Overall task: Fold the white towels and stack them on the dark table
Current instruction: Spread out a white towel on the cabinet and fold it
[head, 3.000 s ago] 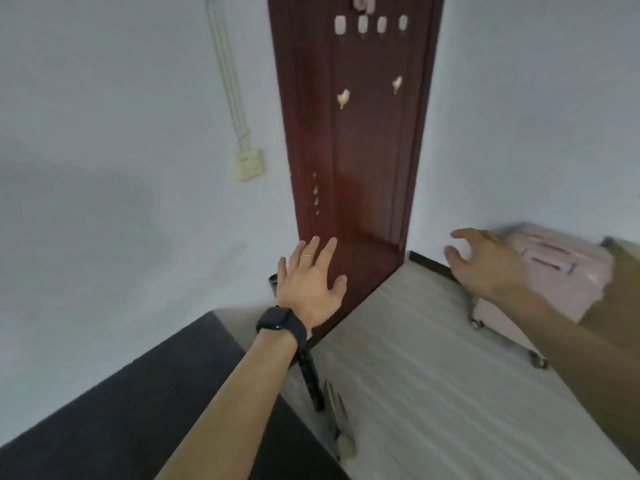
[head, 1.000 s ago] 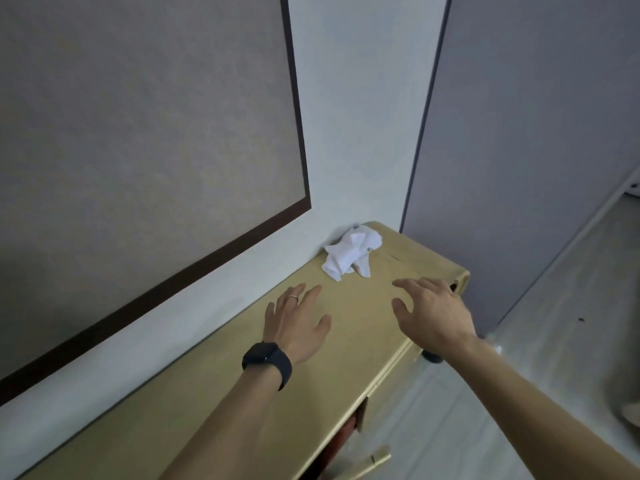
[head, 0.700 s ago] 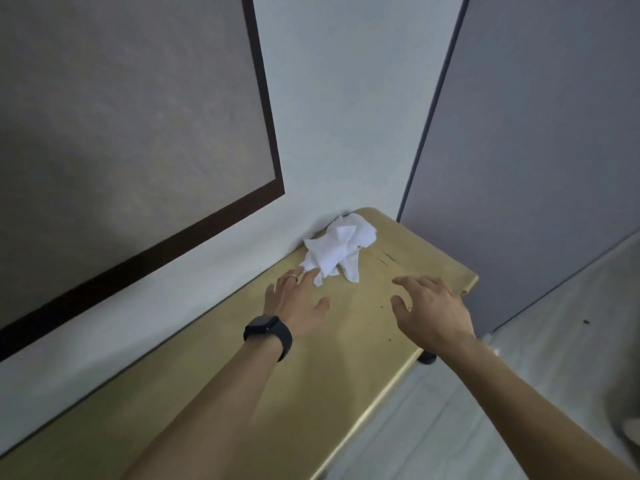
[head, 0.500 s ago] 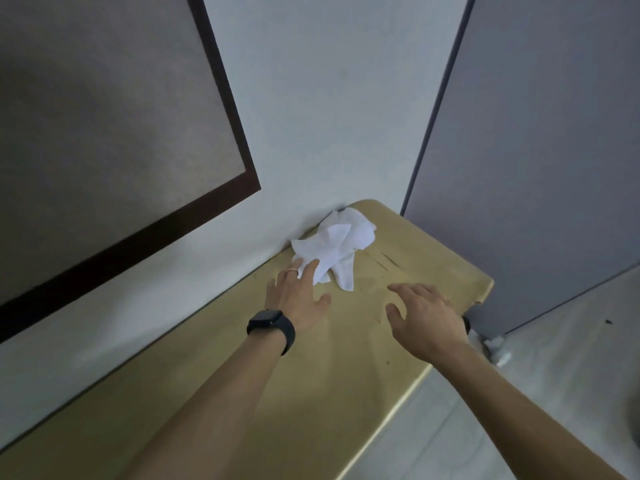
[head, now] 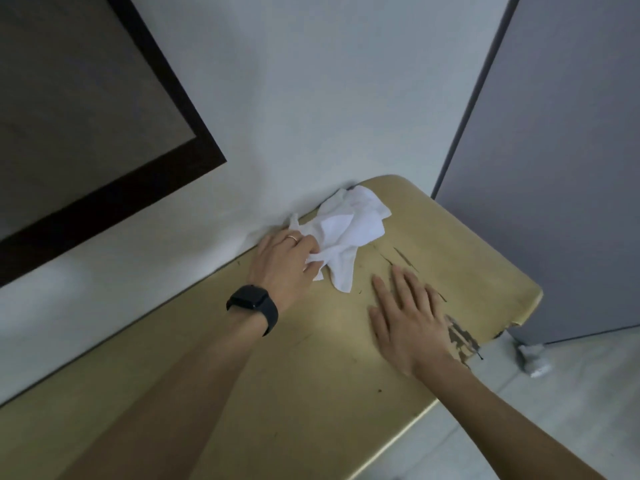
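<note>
1. Tabletop, yellow and scuffed [head: 311, 375], is now filling my view, where three seconds ago I was facing a door elsewhere. The dark table is not showing anywhere around it.
2. My right hand [head: 405, 317] is lying flat on the tabletop near its front right edge, fingers straight and spread, gripping nothing. Half a second ago it was hovering above that spot.
3. My left hand [head: 282, 261] is closing on the white towel [head: 349, 226] at the tabletop's back edge, with its fingers curling into the cloth. Just before, the fingertips were only brushing its rim.
4. That towel is lying crumpled toward the tabletop's far end, by the wall, with one tail trailing toward the front edge, apart from my right hand.
5. My black watch [head: 252, 306] and ring [head: 292, 238] are riding on the gripping hand, above the back edge.
6. I am judging that the pickup is just beginning. Folding and stacking are not yet started.
</note>
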`<state>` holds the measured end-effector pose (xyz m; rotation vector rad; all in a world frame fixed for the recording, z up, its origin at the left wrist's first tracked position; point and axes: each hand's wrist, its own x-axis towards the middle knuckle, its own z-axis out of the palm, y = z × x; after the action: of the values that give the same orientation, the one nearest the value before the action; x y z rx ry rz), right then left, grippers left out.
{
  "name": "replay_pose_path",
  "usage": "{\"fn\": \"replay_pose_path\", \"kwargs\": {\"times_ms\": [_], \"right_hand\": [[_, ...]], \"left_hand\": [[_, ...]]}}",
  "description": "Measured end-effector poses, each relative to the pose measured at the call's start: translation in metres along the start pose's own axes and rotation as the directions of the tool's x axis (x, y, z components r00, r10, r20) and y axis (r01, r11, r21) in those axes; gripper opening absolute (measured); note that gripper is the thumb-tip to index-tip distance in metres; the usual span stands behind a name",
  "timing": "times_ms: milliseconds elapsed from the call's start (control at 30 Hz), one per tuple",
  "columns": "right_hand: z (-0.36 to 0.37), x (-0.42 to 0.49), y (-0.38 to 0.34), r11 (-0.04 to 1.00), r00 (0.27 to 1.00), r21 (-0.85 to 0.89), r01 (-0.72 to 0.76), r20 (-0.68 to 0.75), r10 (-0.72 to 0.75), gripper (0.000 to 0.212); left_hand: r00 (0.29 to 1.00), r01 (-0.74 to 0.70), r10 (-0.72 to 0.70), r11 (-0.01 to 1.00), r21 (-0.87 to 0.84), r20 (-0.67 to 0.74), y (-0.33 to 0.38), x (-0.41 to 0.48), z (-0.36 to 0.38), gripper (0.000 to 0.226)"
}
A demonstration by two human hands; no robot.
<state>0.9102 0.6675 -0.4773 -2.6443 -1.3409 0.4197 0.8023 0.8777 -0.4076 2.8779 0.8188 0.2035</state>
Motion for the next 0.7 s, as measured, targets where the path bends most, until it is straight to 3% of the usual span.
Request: {"fn": "replay_pose_path", "kwargs": {"times_ms": [100,167,233,300,367,467,567,700], "right_hand": [[-0.029,0.01,-0.008,0.997,0.999,0.078,-0.019,0.051,0.015,0.059],[-0.056,0.017,-0.023,0.972,1.0,0.234,0.014,-0.011,-0.012,0.066],[-0.083,0.022,-0.046,0.947,0.979,0.274,0.167,-0.157,-0.127,0.068],[-0.099,0.021,-0.079,0.908,0.928,0.24,0.343,-0.235,-0.289,0.053],[-0.11,0.014,-0.11,0.866,0.886,0.226,0.446,-0.248,-0.392,0.035],[-0.12,-0.007,-0.145,0.843,0.881,0.273,0.464,-0.238,-0.408,0.021],[-0.126,-0.04,-0.174,0.826,0.848,0.222,0.518,-0.258,-0.462,0.023],[-0.131,-0.086,-0.222,0.793,0.842,0.285,0.539,-0.17,-0.512,0.023]], "left_hand": [[0.997,-0.071,0.07,0.997,-0.026,-0.006,-0.005,-0.02,-0.022,0.015],[0.993,-0.11,0.109,0.994,-0.029,-0.036,-0.01,-0.034,-0.041,0.016],[0.983,-0.159,0.157,0.987,-0.018,-0.094,-0.014,-0.047,-0.062,0.017],[0.979,-0.158,0.152,0.987,-0.035,-0.136,-0.015,-0.063,-0.09,0.028],[0.989,-0.102,0.093,0.992,-0.072,-0.118,-0.02,-0.084,-0.121,0.032],[0.996,0.087,-0.09,0.983,-0.16,-0.011,-0.045,-0.125,-0.161,0.029],[0.967,0.249,-0.231,0.946,-0.206,0.106,-0.084,-0.178,-0.189,0.027],[0.925,0.353,-0.305,0.911,-0.216,0.225,-0.127,-0.258,-0.21,0.031]]}}
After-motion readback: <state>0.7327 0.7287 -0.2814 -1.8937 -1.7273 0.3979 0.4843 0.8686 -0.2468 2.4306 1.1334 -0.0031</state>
